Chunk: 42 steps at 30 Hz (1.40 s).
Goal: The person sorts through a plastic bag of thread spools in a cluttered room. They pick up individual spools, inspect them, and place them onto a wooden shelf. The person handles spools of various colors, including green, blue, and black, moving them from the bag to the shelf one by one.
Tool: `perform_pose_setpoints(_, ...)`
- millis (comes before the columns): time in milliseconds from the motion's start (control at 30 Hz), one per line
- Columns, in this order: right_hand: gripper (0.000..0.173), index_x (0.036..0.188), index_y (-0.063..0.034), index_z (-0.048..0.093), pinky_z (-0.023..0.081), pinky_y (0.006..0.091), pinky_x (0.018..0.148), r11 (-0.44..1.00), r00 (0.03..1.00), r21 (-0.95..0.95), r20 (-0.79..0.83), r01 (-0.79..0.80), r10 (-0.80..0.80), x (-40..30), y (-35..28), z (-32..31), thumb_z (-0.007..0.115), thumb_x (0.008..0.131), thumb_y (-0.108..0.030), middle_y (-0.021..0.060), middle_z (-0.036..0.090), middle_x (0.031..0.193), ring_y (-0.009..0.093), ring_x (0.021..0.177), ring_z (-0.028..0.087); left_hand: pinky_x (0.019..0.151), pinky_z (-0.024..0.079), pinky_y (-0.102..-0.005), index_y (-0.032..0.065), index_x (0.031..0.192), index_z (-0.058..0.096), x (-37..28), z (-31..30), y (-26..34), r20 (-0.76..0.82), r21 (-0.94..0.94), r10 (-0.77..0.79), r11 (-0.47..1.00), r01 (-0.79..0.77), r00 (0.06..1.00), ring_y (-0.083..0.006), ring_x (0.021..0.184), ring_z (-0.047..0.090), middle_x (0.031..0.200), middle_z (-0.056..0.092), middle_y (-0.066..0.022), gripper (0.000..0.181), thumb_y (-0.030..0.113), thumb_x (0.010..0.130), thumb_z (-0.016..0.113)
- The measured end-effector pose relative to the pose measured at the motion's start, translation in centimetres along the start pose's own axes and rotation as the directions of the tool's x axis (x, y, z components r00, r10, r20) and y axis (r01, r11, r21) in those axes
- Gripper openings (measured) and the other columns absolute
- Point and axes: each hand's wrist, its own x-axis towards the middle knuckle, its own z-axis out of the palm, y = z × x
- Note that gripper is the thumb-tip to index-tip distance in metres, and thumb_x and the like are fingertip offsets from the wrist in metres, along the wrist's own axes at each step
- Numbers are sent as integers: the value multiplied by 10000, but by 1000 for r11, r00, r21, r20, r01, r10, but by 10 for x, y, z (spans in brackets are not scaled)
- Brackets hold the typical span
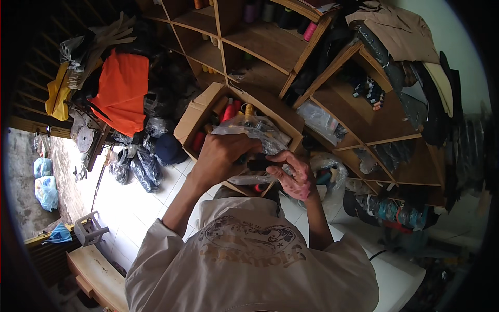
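My right hand grips a black thread spool between thumb and fingers. Close by, my left hand is curled with its back up. A dark spool end shows beneath its palm, but its fingertips are hidden, so what it holds is unclear. Both hands are over a clear plastic bag in an open cardboard box. Inside the box stand thread cones, among them a red cone and a mustard-yellow cone.
Wooden cubby shelves with thread cones rise behind the box. More shelving is at right, near a plastic bag of spools. Bagged goods and a dark blue cap lie left. A plastic stool stands lower left.
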Motion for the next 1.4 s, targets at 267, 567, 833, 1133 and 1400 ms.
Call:
perform_pose_setpoints(267,216,1012,-11,617,512,272,715,991,983,131,-177,-35,58,1,-8,-3,733,855,-104,87,669,919,152,848,651,735,530,-304,-4,959,685,-43,63,-18,192,-561,-234,771,302,953,-228,785,696,882,712,-124,159,-22,804,656)
perform_pose_setpoints(567,228,979,-2,634,504,278,716,990,997,-144,-79,8,-20,4,3,0,765,797,-40,95,680,922,169,789,658,565,502,-336,30,921,690,-10,-8,21,49,-144,7,990,0,999,-250,648,672,779,691,-96,196,-17,732,717)
perform_pose_setpoints(833,244,998,8,618,511,297,758,996,998,81,-32,48,-45,5,-12,-2,730,866,-164,114,679,917,199,872,682,641,513,-272,-19,945,675,1,25,-33,192,-529,-249,789,314,949,-146,714,673,805,695,-76,162,-65,800,621)
perform_pose_setpoints(1133,218,1008,6,624,477,243,749,988,976,61,-161,-141,149,1,14,-5,735,860,-109,59,629,926,120,816,609,677,538,-326,-3,919,699,-44,38,27,155,-585,-140,785,205,978,-207,753,704,846,711,-99,93,16,828,697)
perform_pose_setpoints(1400,237,1009,-4,646,471,237,793,987,986,32,55,-157,155,0,-3,-1,738,864,-167,54,649,977,116,900,615,625,524,-343,43,920,687,16,-15,-5,20,-16,-4,1000,4,1000,-266,693,672,823,695,-92,169,22,753,695)
